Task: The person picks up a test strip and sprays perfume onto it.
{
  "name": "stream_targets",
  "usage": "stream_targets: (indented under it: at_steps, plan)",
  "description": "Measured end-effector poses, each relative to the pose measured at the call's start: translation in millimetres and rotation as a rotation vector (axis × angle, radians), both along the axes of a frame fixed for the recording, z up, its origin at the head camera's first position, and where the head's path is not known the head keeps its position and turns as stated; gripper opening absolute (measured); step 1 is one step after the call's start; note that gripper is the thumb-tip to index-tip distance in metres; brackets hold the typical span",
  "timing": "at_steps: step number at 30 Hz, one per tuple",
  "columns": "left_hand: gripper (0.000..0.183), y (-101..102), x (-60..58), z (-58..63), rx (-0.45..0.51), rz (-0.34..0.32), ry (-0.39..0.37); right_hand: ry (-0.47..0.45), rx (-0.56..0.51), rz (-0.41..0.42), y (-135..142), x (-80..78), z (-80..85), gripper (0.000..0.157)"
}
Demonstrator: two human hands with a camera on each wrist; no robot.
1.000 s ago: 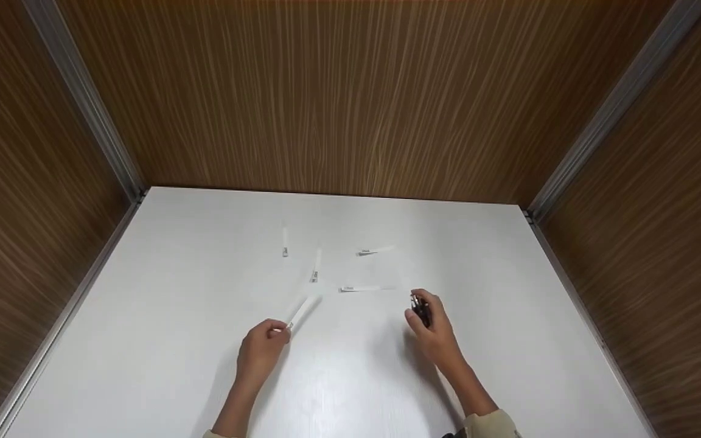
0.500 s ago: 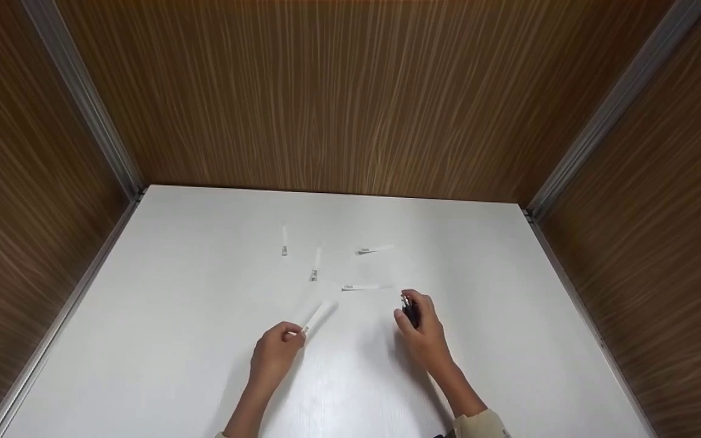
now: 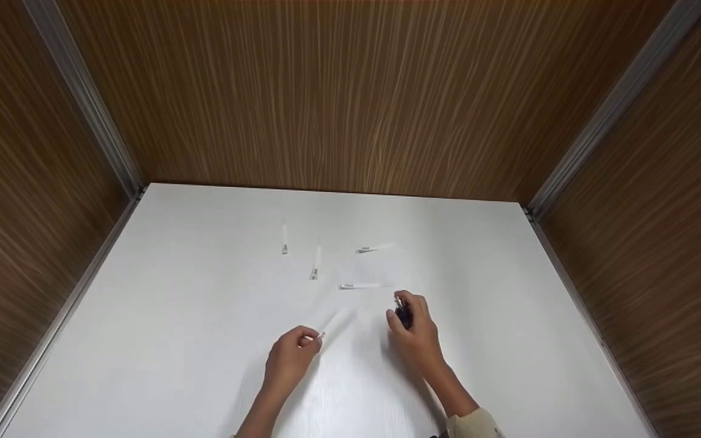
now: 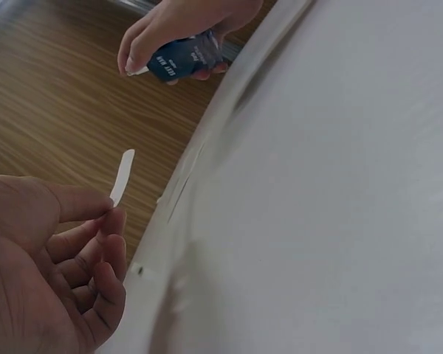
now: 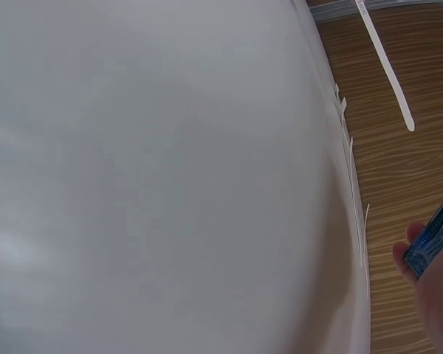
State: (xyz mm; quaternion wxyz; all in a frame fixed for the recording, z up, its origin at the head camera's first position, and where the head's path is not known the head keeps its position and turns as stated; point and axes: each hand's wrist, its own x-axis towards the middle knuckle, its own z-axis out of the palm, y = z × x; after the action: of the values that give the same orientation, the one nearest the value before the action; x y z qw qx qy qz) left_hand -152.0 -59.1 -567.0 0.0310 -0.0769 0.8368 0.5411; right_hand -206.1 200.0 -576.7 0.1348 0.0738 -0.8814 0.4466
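Observation:
My left hand [image 3: 291,359] pinches the printed end of a white paper test strip [image 3: 332,322] between thumb and forefinger, and the strip points up and to the right. In the left wrist view that strip [image 4: 123,175] looks slightly bent. Opposite it, my right hand [image 3: 417,334] grips a small dark blue perfume bottle [image 3: 404,315] with white lettering. The forefinger lies over the bottle's top in the left wrist view, where the bottle [image 4: 184,57] tilts. A gap separates strip and bottle. In the right wrist view the bottle [image 5: 432,236] is partly cut off.
Several more paper strips lie on the white table [image 3: 174,292]: one far left [image 3: 285,239], one nearer strip [image 3: 316,263], one at the right [image 3: 375,248] and a level strip [image 3: 362,286] below it. Wood-grain panels [image 3: 350,97] wall the table's back and sides.
My left hand has moved right with the strip it pinches. My right hand has shifted left with the bottle, so the two are closer together. The strips on the table have stayed put.

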Motion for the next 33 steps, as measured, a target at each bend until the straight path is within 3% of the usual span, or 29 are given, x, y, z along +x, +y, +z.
stream_targets:
  at_steps: [18, 33]
  plan:
    - [0.013, 20.9, 3.7, 7.0, 0.001, -0.045, 0.002, 0.041, 0.086, -0.036, -17.3, 2.0, -8.2, 0.04]
    - [0.011, 32.1, 3.0, 13.5, -0.003, -0.053, 0.036, 0.068, 0.156, -0.131, -20.8, 0.9, -8.6, 0.039]
